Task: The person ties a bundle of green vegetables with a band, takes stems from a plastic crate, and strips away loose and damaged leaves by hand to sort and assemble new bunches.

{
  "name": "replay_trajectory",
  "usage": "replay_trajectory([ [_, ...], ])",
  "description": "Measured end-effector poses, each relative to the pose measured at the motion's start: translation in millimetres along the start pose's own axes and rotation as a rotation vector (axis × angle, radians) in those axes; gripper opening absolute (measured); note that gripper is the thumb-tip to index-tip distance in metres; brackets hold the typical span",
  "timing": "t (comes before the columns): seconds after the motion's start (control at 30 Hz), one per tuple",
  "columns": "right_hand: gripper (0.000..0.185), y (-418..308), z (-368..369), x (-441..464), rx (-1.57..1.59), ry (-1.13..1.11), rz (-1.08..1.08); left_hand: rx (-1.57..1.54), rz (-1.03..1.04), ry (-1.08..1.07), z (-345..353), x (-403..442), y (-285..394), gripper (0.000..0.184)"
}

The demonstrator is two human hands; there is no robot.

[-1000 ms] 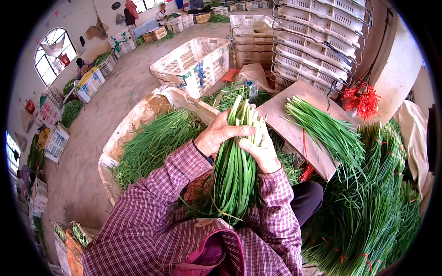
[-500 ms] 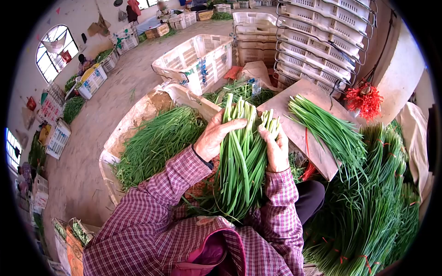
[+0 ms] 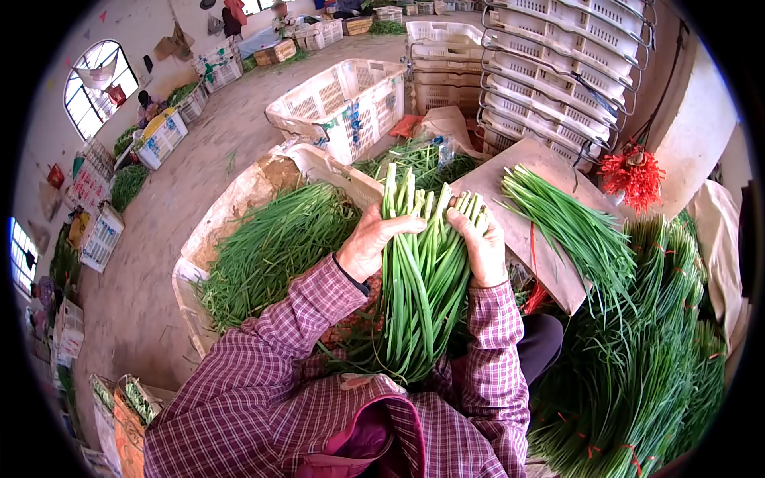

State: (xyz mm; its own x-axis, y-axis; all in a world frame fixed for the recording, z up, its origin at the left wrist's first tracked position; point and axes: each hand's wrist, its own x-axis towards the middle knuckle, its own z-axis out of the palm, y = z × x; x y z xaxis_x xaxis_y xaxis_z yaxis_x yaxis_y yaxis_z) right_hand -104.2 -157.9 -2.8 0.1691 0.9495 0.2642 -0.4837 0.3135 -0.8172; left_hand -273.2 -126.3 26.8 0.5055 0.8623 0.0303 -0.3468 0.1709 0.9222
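Observation:
A bunch of garlic chives (image 3: 422,295) is held upright over my lap, pale cut stems at the top and green leaves hanging down. My left hand (image 3: 368,243) closes around its left side near the stem ends, thumb across the front. On the right side, my right hand (image 3: 484,248) grips the upper stems, thumb pressed near the tops. The stem ends stand at uneven heights, those on the left higher. To the right, another bunch of chives (image 3: 567,227) lies on a tilted board (image 3: 522,179). Loose chives (image 3: 275,247) fill part of the crate (image 3: 187,279) at my left.
Chive bundles (image 3: 621,374) with red ties are heaped at right. Red ties (image 3: 631,177) hang beside tall stacked crates (image 3: 550,80). A white crate (image 3: 339,103) stands ahead. Farther off, people sit among crates (image 3: 163,139) along the wall.
My right hand has shifted slightly right and up along the stems, and the top of the bunch is more spread. My left hand stays nearly in place.

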Motion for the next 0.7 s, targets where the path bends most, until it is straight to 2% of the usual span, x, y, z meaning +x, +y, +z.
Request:
replay_trajectory([
  [0.13,0.034,-5,11,-2,-0.102,-0.050,-0.014,0.005,0.066,-0.036,9,-3,-3,0.037],
  [0.27,0.030,-7,12,2,-0.124,-0.109,0.051,0.036,0.095,-0.038,8,-2,-3,0.038],
  [0.5,0.019,1,-5,2,0.037,0.034,-0.004,-0.083,-0.042,0.057,-8,2,-1,0.021],
  [0.57,0.014,-9,-18,-1,0.122,0.004,0.002,-0.240,-0.041,0.082,-11,5,1,0.018],
  [0.6,0.012,-24,-21,-2,0.129,0.084,-0.033,-0.237,-0.029,0.032,-24,7,6,0.018],
  [0.63,0.014,-37,-39,0,-0.013,0.145,-0.112,-0.205,0.019,-0.021,-44,16,7,0.016],
  [0.7,0.022,-73,-84,-1,-0.311,0.322,-0.245,-0.333,-0.017,-0.060,-75,13,32,0.016],
])
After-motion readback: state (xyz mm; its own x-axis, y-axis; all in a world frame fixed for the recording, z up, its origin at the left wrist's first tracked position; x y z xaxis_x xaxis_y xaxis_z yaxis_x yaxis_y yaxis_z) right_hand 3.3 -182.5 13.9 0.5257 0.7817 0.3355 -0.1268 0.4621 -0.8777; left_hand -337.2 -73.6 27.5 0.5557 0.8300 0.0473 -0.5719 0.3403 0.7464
